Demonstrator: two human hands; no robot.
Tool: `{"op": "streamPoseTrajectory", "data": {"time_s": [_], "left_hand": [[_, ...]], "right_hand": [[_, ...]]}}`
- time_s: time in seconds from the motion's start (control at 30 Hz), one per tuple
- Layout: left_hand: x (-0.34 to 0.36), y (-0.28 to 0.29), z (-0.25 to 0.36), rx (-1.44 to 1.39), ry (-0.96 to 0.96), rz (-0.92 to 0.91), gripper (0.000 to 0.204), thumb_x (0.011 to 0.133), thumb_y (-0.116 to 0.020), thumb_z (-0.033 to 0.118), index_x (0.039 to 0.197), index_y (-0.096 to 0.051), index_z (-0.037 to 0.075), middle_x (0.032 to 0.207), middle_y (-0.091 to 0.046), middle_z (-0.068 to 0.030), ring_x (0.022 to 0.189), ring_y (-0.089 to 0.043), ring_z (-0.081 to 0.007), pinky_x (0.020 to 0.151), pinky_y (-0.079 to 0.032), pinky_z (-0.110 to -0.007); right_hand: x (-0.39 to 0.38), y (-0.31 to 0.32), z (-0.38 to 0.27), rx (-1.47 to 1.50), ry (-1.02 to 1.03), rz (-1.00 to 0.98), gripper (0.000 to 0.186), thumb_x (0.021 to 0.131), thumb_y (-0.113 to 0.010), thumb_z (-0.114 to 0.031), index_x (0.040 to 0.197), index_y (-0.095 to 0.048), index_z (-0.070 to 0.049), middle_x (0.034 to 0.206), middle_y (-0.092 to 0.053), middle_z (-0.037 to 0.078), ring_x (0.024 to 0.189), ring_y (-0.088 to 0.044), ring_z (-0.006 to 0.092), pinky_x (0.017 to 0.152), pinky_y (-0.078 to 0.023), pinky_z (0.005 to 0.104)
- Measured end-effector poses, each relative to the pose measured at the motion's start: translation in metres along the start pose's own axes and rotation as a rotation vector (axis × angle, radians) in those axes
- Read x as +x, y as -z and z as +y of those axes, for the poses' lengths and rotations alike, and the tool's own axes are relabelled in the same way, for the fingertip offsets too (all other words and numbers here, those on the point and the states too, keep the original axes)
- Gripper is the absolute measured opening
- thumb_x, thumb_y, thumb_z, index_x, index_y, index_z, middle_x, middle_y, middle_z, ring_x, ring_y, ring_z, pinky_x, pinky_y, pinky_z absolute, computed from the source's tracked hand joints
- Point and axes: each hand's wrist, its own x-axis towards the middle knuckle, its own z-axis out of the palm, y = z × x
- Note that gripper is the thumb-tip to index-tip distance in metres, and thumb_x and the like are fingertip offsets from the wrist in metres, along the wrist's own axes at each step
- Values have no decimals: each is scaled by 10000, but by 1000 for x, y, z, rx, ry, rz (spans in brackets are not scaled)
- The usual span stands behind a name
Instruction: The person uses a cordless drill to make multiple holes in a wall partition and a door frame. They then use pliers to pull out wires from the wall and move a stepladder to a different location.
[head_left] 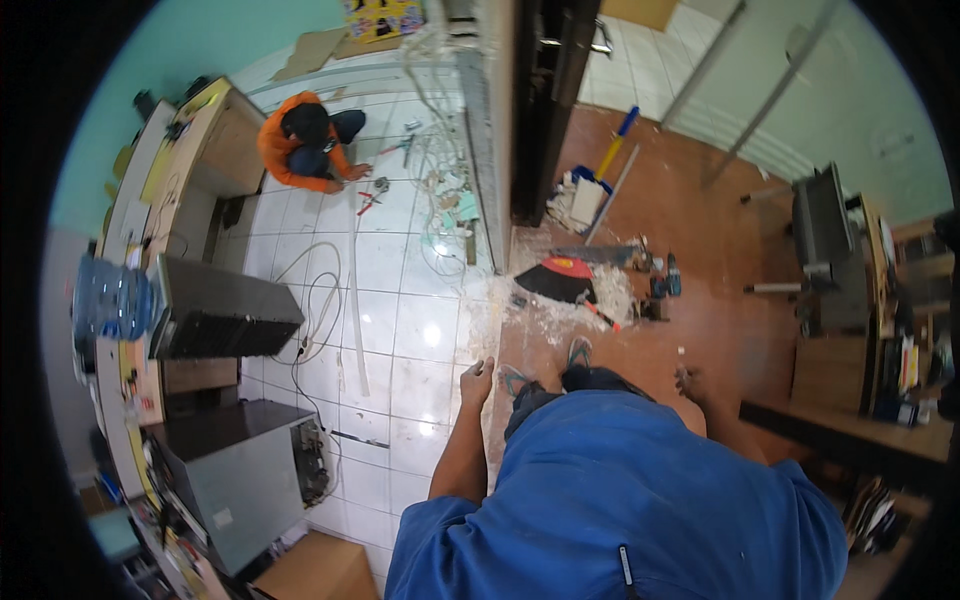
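Note:
My left hand (477, 381) hangs over the line where white tile meets the red-brown floor. Its fingers are curled closed, and I cannot make out whether anything is in them. To the right, my right hand (687, 381) hangs low over the red-brown floor, fingers loosely apart and holding nothing that I can see. Beyond my sandalled feet lies a black-and-red thing like a bag (556, 280) on pale rubble (612, 290). Around it are a hand saw (592, 253), a teal cordless drill (672, 276) and a tool with an orange handle (602, 316).
A person in orange (292, 145) squats at the far left near red-handled pliers (369, 202). Loose cables (312, 300) and a long pale strip (355, 310) cross the tiles. A door frame (500, 130) stands ahead; a water dispenser (225, 308) is left, a desk (850, 425) right.

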Motion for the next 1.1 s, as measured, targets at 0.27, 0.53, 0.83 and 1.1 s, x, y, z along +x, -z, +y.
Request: {"op": "streamPoseTrajectory", "data": {"time_s": [0.27, 0.53, 0.83, 1.1], "left_hand": [[-5, 34, -15, 273, 28, -126, 788, 890, -669, 549, 1283, -585, -129, 1183, -661, -320, 1127, -663, -363, 971, -508, -374], [-18, 63, 42, 340, 147, -119, 773, 907, -693, 497, 1418, -496, -49, 1087, -686, -134, 880, -658, -199, 670, -550, -342], [-57, 0, 118, 404, -44, -42, 728, 902, -665, 510, 1278, -593, -110, 1085, -704, -290, 1002, -701, -326, 890, -531, -370], [-107, -40, 145, 381, -84, 8, 717, 885, -644, 556, 1335, -602, 0, 1136, -706, -237, 1071, -688, -345, 933, -526, -393]], "right_hand": [[-61, -41, -33, 126, -202, 34, 497, 1002, -564, -412, 917, -682, 63, 705, -650, 123, 591, -626, 199, 574, -525, 354], [-35, -67, 21, 78, -254, 2, 494, 981, -567, -420, 799, -674, 27, 678, -643, 167, 603, -637, 261, 646, -512, 409], [76, -1, 3, 304, -225, 5, 404, 992, -567, -360, 906, -691, 15, 721, -649, 114, 599, -628, 206, 553, -516, 351], [145, 59, -13, 152, -147, -157, 395, 1022, -522, -393, 941, -623, -19, 710, -610, 105, 526, -581, 190, 467, -478, 330]]}}
